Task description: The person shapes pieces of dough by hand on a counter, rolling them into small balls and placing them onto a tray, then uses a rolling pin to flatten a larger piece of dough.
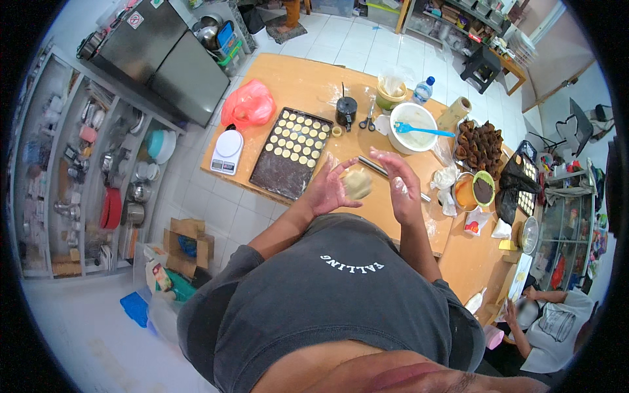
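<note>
Above the wooden counter [308, 82], I see my left hand [327, 190] cupped under a pale ball of dough [358, 184], the palm turned up and the fingers curled loosely against it. My right hand [400, 187], dusted with flour, stands open and upright just beside the dough on its other side, the fingers spread; I cannot tell whether it touches. The dough sits between the two hands, held clear of the counter.

Behind the hands lies a dark baking tray [291, 154] partly filled with rows of small pale dough discs [299, 139]. A white kitchen scale [227, 151] and a red plastic bag [247, 103] sit at the tray's left. Farther back stand a white bowl [411, 124] with a blue spatula [419, 130], scissors [367, 122] and a black cup [346, 110]. A metal rod [386, 173] lies under the right hand.
</note>
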{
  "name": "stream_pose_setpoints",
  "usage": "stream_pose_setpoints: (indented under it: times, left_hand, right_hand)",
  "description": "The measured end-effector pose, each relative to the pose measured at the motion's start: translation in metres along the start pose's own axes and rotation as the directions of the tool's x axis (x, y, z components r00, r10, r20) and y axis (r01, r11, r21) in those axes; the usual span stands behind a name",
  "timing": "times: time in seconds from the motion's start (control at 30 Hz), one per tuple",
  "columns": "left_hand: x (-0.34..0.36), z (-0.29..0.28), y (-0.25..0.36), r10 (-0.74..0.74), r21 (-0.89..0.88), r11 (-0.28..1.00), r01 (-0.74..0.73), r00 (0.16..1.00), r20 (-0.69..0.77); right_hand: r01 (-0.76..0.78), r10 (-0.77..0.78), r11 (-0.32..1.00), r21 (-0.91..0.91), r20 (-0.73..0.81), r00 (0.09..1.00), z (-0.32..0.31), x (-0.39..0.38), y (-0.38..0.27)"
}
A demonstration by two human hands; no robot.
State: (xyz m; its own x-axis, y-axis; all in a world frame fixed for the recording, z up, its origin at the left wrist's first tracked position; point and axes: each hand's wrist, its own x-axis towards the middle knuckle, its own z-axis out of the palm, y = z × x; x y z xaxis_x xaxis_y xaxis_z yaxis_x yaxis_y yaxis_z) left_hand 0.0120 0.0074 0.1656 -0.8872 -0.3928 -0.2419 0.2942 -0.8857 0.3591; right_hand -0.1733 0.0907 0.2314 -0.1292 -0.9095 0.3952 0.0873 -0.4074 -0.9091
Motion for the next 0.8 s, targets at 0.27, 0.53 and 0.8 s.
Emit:
stream_pose_setpoints:
  times: [0.27, 0.53, 0.8]
  left_hand:
    - [-0.01, -0.075, 0.048, 0.027, -0.006, 1.0, -0.028, 0.999, -0.034]
    - [-0.039, -0.061, 0.119, 0.504, 0.498, 0.801, -0.333, 0.824, -0.259]
    - [-0.082, -0.038, 0.151, 0.333, 0.818, 0.336, -0.468, 0.871, 0.361]
  right_hand:
    - [-0.253, 0.238, 0.968, -0.008, -0.311, 0.92, 0.048, 0.028, 0.039]
    - [-0.479, 0.58, 0.809, 0.341, -0.323, 0.748, 0.101, 0.019, 0.108]
    - [-0.205, 0.748, 0.378, 0.903, -0.168, 0.642, 0.159, 0.038, 0.121]
